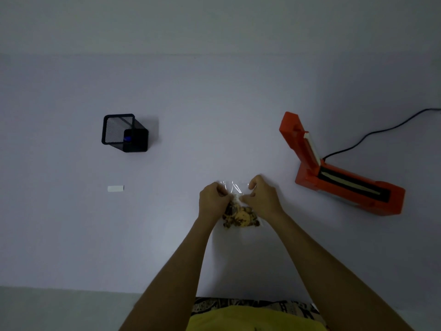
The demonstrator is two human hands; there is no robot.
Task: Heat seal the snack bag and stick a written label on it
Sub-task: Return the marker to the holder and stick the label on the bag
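Observation:
A clear snack bag with brown and yellow snacks lies on the white table in front of me. My left hand pinches the bag's upper left part and my right hand pinches its upper right part, the empty top of the bag stretched between them. An orange heat sealer stands to the right with its lid raised. A small white label lies flat at the left. A black mesh pen holder stands at the far left with a blue-tipped pen inside.
The sealer's black cord runs off to the right edge. The table's near edge crosses the bottom of the view, with my yellow clothing below it.

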